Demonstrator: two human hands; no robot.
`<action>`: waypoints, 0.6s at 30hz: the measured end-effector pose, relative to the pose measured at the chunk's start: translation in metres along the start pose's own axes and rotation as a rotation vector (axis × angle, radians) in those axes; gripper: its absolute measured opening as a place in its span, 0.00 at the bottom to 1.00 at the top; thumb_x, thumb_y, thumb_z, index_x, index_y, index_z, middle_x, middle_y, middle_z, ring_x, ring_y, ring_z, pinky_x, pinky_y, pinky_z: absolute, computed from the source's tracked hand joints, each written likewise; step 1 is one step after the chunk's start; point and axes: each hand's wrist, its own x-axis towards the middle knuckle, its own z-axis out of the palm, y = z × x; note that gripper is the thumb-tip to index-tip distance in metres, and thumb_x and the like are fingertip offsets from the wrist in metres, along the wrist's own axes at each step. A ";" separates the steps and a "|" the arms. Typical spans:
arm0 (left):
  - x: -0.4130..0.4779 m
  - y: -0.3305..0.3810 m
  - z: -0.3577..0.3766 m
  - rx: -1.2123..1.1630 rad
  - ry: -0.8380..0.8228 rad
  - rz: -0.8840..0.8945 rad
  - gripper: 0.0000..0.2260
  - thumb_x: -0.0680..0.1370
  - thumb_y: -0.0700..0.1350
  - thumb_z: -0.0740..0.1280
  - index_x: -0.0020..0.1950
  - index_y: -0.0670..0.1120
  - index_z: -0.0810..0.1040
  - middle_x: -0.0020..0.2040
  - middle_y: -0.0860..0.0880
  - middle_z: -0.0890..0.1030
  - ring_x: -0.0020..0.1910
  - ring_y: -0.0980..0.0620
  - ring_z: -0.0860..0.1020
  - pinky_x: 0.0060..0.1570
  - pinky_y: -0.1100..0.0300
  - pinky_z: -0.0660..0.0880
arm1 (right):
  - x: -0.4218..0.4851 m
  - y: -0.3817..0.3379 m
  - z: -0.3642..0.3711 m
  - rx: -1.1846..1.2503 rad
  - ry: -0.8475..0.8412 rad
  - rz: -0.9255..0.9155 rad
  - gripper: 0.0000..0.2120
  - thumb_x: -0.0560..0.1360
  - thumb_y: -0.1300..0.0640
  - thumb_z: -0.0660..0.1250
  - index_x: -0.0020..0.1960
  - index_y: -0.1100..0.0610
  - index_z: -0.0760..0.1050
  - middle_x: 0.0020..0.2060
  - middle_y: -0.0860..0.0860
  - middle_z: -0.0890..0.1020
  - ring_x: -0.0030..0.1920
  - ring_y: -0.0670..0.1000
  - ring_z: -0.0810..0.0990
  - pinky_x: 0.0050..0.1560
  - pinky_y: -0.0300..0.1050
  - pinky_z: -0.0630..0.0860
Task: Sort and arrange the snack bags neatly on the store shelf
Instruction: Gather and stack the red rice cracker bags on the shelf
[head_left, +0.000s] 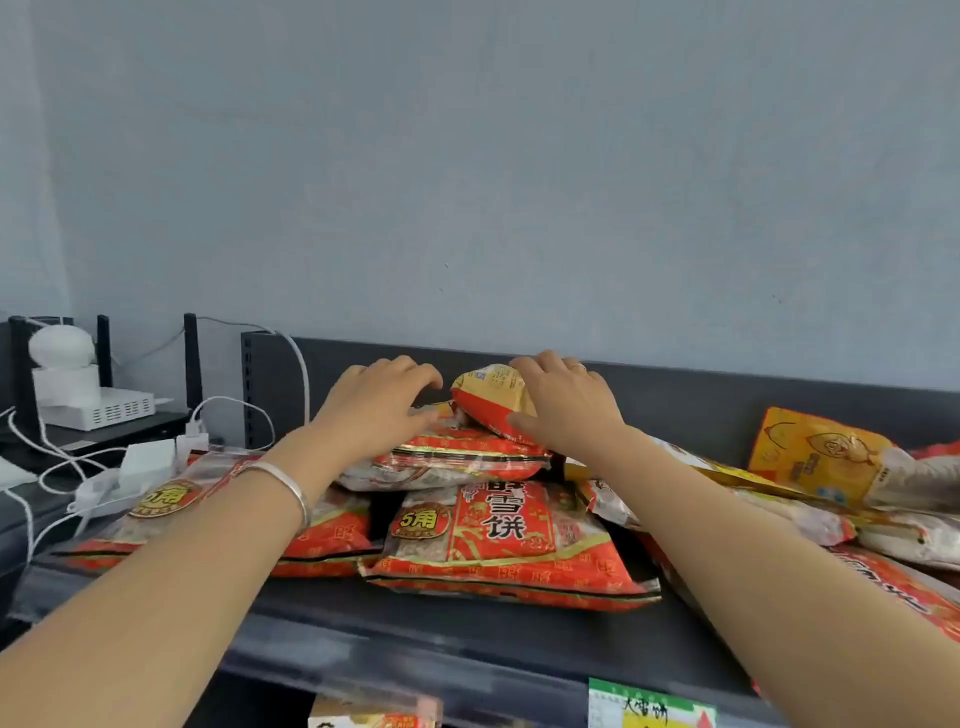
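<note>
Several red and gold snack bags lie on the dark top shelf (426, 623). A stacked bag (457, 460) rests on a larger flat bag (498, 540) in the middle. My right hand (563, 402) grips a small bag (491, 397) with a yellow back, tilted up at the rear of the stack. My left hand (371, 402), with a silver bracelet on the wrist, rests fingers curled on the stacked bag's top, just left of the small bag. Another red bag (208, 519) lies flat under my left forearm.
Yellow and red bags (826, 462) are piled loosely at the right. A white router, adapters and cables (104, 410) crowd the left end of the shelf. A green price tag (649, 706) hangs on the shelf's front edge. A grey wall rises behind.
</note>
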 end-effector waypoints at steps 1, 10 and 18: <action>0.005 0.003 0.001 -0.012 -0.021 -0.011 0.19 0.79 0.55 0.59 0.69 0.54 0.66 0.67 0.51 0.71 0.65 0.51 0.70 0.62 0.51 0.67 | 0.003 0.004 0.004 0.007 -0.022 0.017 0.33 0.74 0.42 0.65 0.74 0.50 0.59 0.69 0.53 0.70 0.68 0.58 0.69 0.64 0.57 0.70; 0.049 0.007 0.019 -0.053 -0.120 0.016 0.27 0.78 0.55 0.61 0.75 0.56 0.56 0.72 0.51 0.67 0.66 0.50 0.71 0.60 0.51 0.70 | 0.026 0.029 0.048 -0.012 -0.206 0.090 0.52 0.68 0.40 0.72 0.76 0.41 0.37 0.69 0.57 0.67 0.66 0.62 0.70 0.61 0.63 0.70; 0.085 0.021 0.031 -0.240 -0.151 0.096 0.32 0.78 0.53 0.64 0.76 0.59 0.50 0.71 0.50 0.65 0.62 0.50 0.72 0.55 0.53 0.75 | 0.029 0.038 0.042 -0.068 0.061 0.072 0.36 0.74 0.48 0.67 0.73 0.43 0.49 0.60 0.57 0.74 0.58 0.63 0.75 0.46 0.55 0.76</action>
